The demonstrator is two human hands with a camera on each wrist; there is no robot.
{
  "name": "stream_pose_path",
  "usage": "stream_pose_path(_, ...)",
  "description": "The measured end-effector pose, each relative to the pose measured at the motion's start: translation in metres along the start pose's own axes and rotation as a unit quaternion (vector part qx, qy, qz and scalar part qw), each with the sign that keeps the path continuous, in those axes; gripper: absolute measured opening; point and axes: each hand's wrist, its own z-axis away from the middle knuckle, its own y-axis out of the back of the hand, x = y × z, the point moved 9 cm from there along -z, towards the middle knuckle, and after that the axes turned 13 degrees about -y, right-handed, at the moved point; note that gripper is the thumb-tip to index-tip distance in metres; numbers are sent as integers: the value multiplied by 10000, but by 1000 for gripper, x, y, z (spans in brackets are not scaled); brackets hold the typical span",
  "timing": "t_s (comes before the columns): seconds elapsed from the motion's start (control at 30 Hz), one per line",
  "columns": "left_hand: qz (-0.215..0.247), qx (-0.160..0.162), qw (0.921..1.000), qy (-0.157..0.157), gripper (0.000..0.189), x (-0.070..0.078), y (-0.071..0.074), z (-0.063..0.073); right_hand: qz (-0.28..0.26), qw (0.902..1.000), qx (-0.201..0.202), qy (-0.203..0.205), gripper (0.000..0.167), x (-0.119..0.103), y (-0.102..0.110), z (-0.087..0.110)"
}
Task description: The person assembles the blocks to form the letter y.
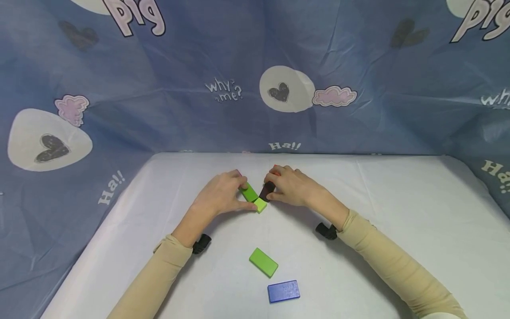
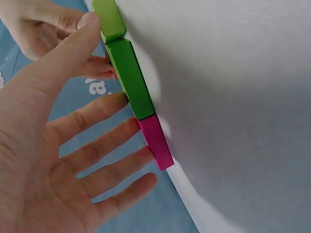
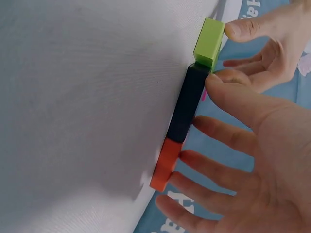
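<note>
My left hand (image 1: 221,192) lays its thumb on a lime-green block (image 1: 260,205), with its fingertips along a green block (image 2: 130,80) and a pink block (image 2: 156,143). Those fingers are spread and fairly straight in the left wrist view. Opposite, my right hand (image 1: 292,186) has its thumb at the near end of a black block (image 3: 188,104). Its other fingertips touch along the black block and an orange block (image 3: 166,164). The blocks form a V on the table, lime-green at the near point, pink and orange at the far ends.
Nearer the front of the white-covered table (image 1: 223,283) lie another green block (image 1: 263,262) and a blue block (image 1: 283,291). A printed blue cloth (image 1: 239,124) hangs behind the table. Black wrist mounts (image 1: 326,231) sit below both wrists.
</note>
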Motion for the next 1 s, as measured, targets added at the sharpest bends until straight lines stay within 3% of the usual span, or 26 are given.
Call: stream_pose_path(1.0,-304,59,9990,-331,60,9,-3,4,-25,10000,53,-4,41,0,0,0)
